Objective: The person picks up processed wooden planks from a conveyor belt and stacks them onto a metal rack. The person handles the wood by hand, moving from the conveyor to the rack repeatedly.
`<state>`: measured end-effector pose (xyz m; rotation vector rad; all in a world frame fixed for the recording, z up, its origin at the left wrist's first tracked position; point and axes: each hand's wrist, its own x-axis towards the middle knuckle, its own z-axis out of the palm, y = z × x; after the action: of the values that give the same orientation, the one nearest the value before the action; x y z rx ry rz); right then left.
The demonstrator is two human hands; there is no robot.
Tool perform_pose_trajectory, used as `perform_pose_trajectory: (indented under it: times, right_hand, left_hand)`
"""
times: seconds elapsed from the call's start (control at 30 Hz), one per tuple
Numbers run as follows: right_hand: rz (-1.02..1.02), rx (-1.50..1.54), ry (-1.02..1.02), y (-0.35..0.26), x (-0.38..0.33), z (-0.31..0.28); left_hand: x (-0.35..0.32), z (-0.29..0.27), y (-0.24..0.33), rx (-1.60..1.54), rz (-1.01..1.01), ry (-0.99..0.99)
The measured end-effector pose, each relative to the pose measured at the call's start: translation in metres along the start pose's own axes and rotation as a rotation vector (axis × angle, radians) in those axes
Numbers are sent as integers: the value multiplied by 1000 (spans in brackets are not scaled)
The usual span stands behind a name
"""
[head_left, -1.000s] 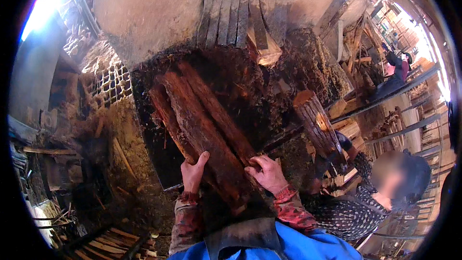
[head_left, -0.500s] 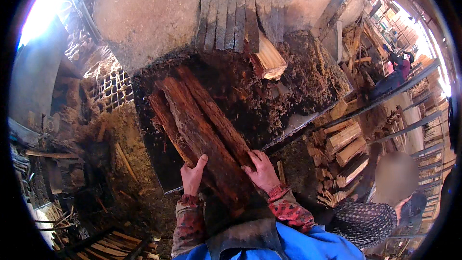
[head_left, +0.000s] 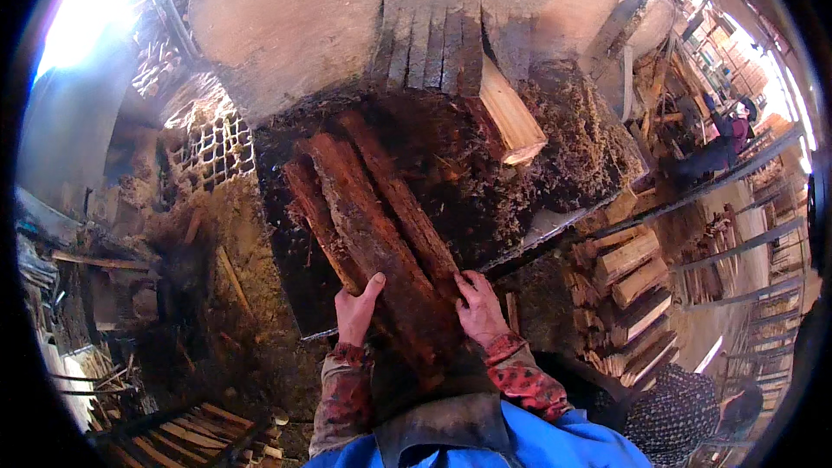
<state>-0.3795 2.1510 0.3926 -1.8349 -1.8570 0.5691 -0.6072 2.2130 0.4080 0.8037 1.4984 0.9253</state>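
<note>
Three long bark-covered wood slabs lie side by side, slanting from my body onto the dark machine table [head_left: 286,295]. My left hand [head_left: 355,312] grips the left slab [head_left: 322,218] at its near end, thumb on top. Under my right hand [head_left: 479,305] is the near end of the right slab [head_left: 403,199], its fingers curled over the edge. Between my hands the wide middle slab [head_left: 368,234] runs back toward my dark apron [head_left: 446,425]. Ahead, a pale squared timber [head_left: 511,117] sticks out from beneath a row of hanging dark strips [head_left: 442,48].
Shredded bark [head_left: 572,139] covers the table's right part. Stacked cut timber [head_left: 628,264] stands to the right, beside a person in a dotted garment [head_left: 672,412]. Another person [head_left: 732,134] is farther off. Wood pieces [head_left: 191,433] lie in a rack at lower left.
The pale timber has come farther out from under the strips. My hands keep their hold on the slabs. The near person has shifted lower, and the view has turned slightly.
</note>
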Motion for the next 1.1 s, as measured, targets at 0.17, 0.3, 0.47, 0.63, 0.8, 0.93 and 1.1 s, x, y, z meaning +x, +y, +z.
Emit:
perform_pose_trajectory:
  times: [0.17, 0.3, 0.47, 0.63, 0.8, 0.93, 1.1]
  right_hand:
    - [10, 13, 2, -3, -1, 1]
    - [3, -8, 32, 0, -3, 3]
    - [33, -2, 46, 2, -2, 4]
    - [59, 21, 53, 3, -4, 6]
    - [71, 56, 49, -8, -7, -3]
    - [6, 86, 120, -22, -6, -8]
    - [-25, 157, 160, -39, -2, -11]
  left_hand:
    - [-6, 2, 10, 3, 49, 17]
    - [6, 0, -10, 5, 50, -30]
    - [6, 2, -9, 109, 3, 24]
    - [7, 5, -16, 129, 6, 113]
    - [8, 3, -15, 188, 27, 107]
    - [7, 4, -10, 250, -3, 148]
    - [13, 3, -19, 165, 49, 40]
